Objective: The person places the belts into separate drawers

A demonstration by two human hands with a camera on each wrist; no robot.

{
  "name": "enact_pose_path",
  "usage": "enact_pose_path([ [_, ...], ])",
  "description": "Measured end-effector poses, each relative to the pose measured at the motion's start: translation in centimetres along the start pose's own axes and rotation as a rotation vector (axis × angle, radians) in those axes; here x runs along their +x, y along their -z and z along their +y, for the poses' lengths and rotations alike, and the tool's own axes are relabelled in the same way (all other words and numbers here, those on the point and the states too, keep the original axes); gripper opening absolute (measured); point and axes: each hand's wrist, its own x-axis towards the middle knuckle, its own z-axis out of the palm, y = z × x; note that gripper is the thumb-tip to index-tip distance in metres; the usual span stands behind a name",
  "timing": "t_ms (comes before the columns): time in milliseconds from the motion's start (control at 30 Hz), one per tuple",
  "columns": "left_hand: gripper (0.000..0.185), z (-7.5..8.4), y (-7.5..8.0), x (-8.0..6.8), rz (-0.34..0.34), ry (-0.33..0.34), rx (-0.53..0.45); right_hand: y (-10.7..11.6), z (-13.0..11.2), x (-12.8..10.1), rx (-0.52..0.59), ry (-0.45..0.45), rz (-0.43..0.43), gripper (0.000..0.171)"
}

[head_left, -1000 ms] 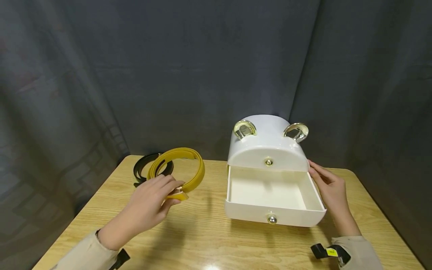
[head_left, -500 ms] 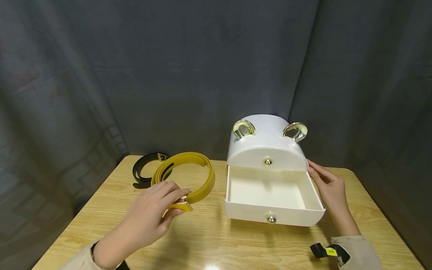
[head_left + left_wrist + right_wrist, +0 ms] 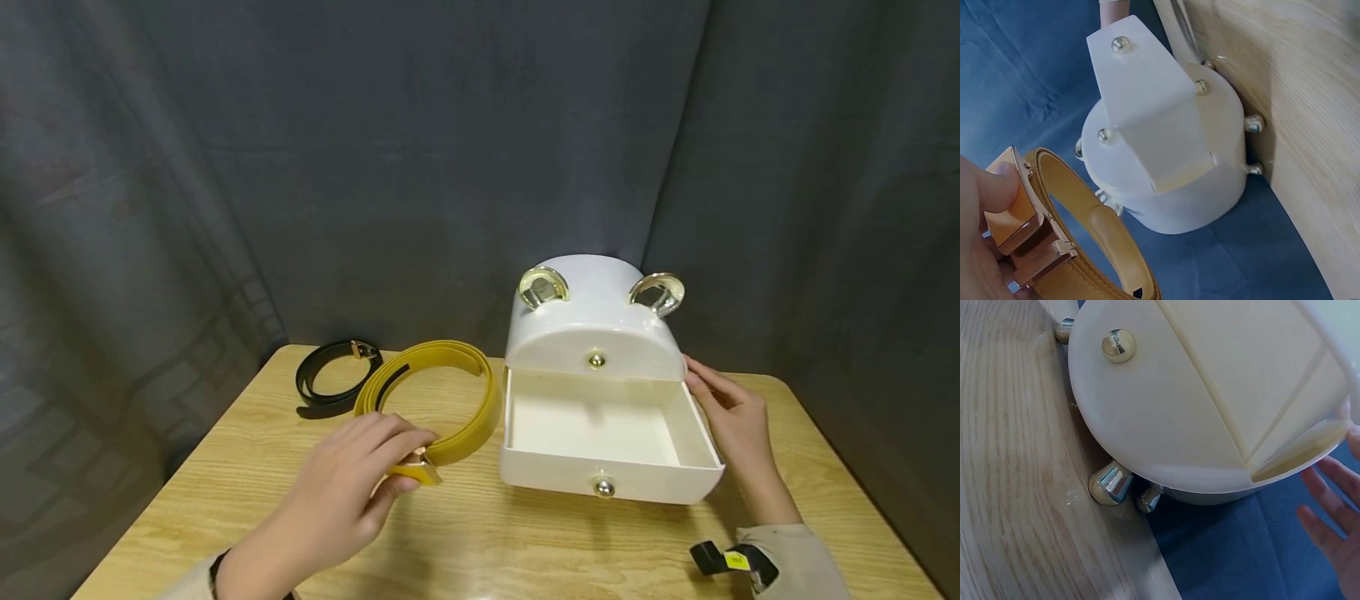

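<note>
My left hand (image 3: 348,487) pinches a coiled yellow belt (image 3: 491,417) at its gold buckle (image 3: 420,473), holding it above the table left of a white drawer box (image 3: 592,296). In the left wrist view the thumb lies on the buckle plate (image 3: 1016,209), and the belt's loop (image 3: 1116,237) hangs beyond it. The box has gold ear shapes on top, and its lower drawer (image 3: 555,471) is pulled out with nothing inside. My right hand (image 3: 738,421) touches the box's right side with its fingertips; the right wrist view shows fairly straight fingers (image 3: 1329,497) at the rim.
A coiled black belt (image 3: 322,404) with a gold buckle lies at the back left of the wooden table (image 3: 540,558). Grey curtains (image 3: 450,167) hang behind and at both sides. Small gold feet (image 3: 1110,482) stand under the box.
My left hand has carried the yellow belt rightward and a little nearer, towards the drawer. More of the black belt shows now. The right hand and the box have stayed in place.
</note>
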Motion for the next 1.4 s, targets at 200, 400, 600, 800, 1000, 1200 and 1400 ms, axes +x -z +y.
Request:
enact_pose_path([
  [200,0.039,0.5,-0.5,0.4,0.018,-0.016,-0.027,0.1,0.2,0.0,-0.012,-0.006,-0.005,0.037],
  [400,0.036,1.0,-0.9,0.9,0.018,-0.053,-0.034,0.2,0.1,0.0,-0.027,-0.013,-0.018,0.039],
  [600,0.034,1.7,-1.5,1.5,0.03,-0.089,-0.037,0.2,0.0,0.0,-0.031,-0.018,-0.011,0.039],
  [800,0.034,2.2,-2.2,2.2,0.035,-0.134,-0.058,0.1,-0.1,-0.1,-0.023,-0.016,-0.006,0.039],
  [1000,0.032,2.6,-2.6,3.1,0.034,-0.174,-0.073,0.1,-0.3,0.0,-0.017,-0.004,-0.001,0.038],
  [1200,0.034,2.9,-3.2,4.0,-0.007,-0.192,-0.07,0.0,-0.4,0.0,-0.013,0.018,0.006,0.037],
  [1400,0.034,3.1,-3.9,4.7,-0.028,-0.233,-0.077,0.0,-0.3,-0.1,-0.021,0.01,0.004,0.037],
])
